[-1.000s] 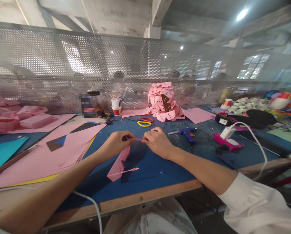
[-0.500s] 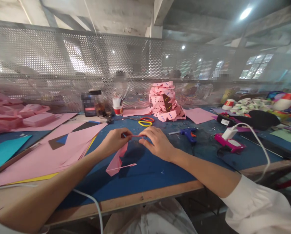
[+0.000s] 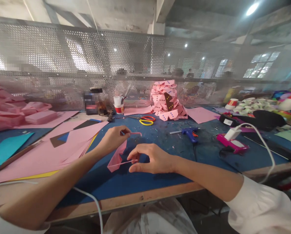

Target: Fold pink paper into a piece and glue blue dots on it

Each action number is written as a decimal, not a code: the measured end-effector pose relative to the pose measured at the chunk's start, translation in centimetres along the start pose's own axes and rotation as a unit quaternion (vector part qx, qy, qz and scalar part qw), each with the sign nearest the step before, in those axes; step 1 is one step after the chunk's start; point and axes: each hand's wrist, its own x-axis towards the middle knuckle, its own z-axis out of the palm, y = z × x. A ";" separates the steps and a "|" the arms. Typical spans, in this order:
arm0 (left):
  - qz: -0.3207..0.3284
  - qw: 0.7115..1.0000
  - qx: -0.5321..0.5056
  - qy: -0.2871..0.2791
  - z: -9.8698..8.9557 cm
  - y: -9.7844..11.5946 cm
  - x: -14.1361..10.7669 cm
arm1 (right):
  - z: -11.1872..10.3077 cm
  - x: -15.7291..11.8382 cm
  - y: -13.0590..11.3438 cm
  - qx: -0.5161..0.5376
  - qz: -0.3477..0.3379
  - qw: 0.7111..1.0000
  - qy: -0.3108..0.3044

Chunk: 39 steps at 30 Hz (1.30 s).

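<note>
A folded pink paper strip (image 3: 115, 160) hangs above the blue mat from my left hand (image 3: 114, 138), whose thumb and fingers pinch it. One thin end points right past my left fingertips, with a small bend at its tip. The strip's lower thin end reaches to my right hand (image 3: 151, 158). My right hand is curved, with thumb and fingers apart around that end. Whether a fingertip touches it cannot be made out.
Behind my hands lie yellow and red scissors (image 3: 146, 122). A blue glue gun (image 3: 190, 134) and a magenta power strip (image 3: 233, 144) are on the right. Pink sheets (image 3: 50, 156) cover the left. A dotted pink paper pile (image 3: 163, 100) stands at the back.
My right hand has moved down and toward me, off the upper end of the strip, and its fingers have opened near the lower end. My left hand still pinches the strip.
</note>
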 end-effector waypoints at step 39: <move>0.187 0.979 0.074 0.033 0.3 4.1 -4.5 | -1.5 0.5 4.8 -0.123 0.045 0.985 0.115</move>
